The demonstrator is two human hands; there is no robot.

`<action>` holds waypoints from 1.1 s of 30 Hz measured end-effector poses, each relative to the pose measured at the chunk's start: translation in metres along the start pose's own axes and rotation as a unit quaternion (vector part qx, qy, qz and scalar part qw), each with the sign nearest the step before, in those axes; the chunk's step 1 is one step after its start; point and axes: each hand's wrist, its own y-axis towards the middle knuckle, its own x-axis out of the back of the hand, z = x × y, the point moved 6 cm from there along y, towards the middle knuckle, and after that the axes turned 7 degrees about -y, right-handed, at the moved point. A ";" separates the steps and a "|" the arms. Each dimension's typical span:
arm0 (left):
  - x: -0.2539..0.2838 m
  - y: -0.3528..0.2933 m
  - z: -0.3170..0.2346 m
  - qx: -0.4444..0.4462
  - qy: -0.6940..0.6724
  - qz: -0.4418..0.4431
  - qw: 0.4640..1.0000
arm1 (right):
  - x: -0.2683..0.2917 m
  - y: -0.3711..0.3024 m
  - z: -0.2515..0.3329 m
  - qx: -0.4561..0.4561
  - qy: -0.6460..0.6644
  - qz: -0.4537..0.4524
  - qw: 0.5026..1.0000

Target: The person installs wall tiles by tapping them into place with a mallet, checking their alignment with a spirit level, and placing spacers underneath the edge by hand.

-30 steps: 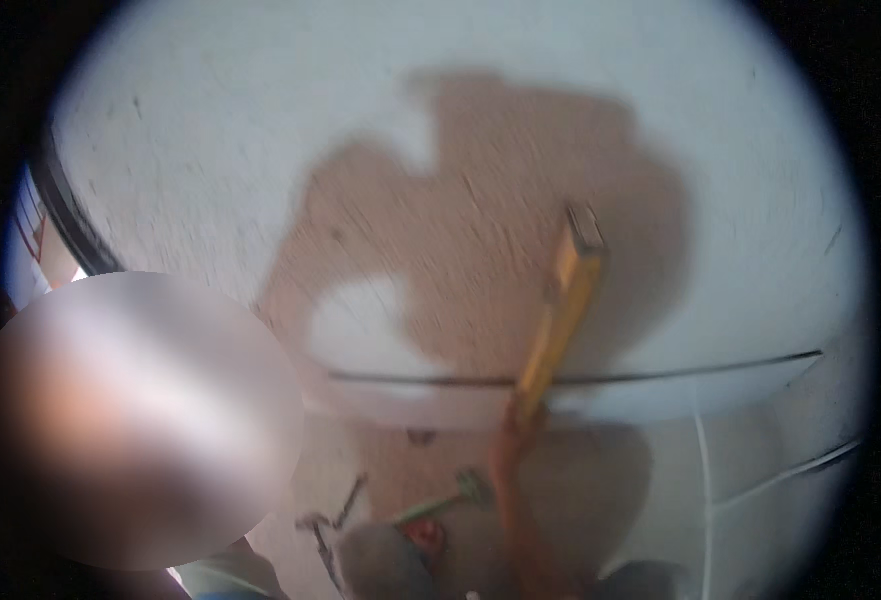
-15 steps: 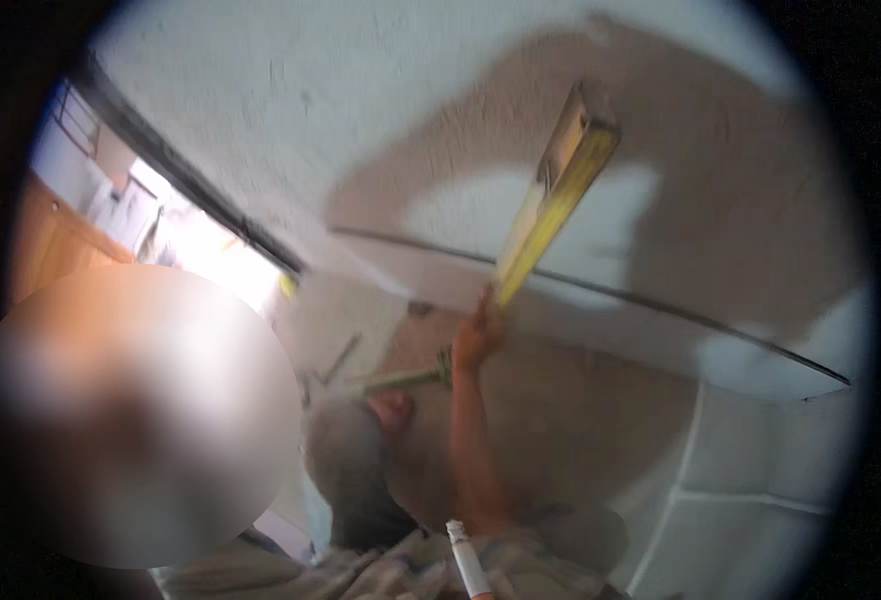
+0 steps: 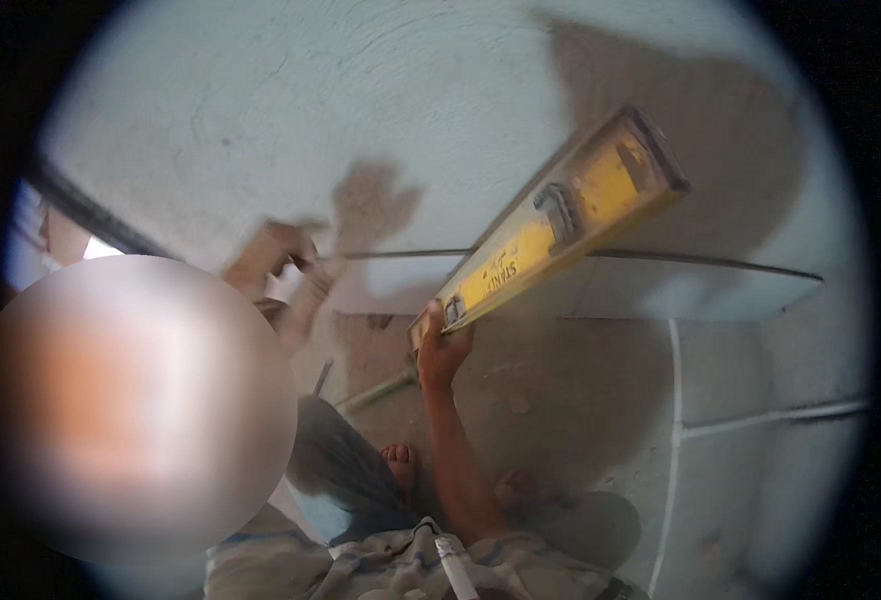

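My right hand [image 3: 445,352] is closed around the lower end of a yellow spirit level [image 3: 550,235]. The level slants up to the right in front of the pale wall, its dark, worn end cap farthest from me. Two motion-smeared hands show at the left: one hand [image 3: 278,245] has its fingers bent over, and the other hand [image 3: 307,295] is close below it. Both come from behind a blurred patch; I cannot tell whether one is my left hand. Close below my view, a white cigarette [image 3: 455,568] sticks up.
A narrow dark-edged ledge [image 3: 720,262] crosses the plastered wall [image 3: 260,100]. On the floor lies a tool with a pale green handle [image 3: 375,392], near a foot [image 3: 398,455]. Large grey tiles [image 3: 725,370] with light joints cover the right side. A dark beam [image 3: 90,205] runs at upper left.
My right hand has shifted slightly left, and the spirit level has turned its broad yellow face toward me and tilted further right. Two hands and a hand's shadow have appeared at left.
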 end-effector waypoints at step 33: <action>-0.036 -0.117 0.214 -0.097 0.323 -0.046 0.940 | 0.024 0.125 0.176 0.396 -0.556 0.353 0.640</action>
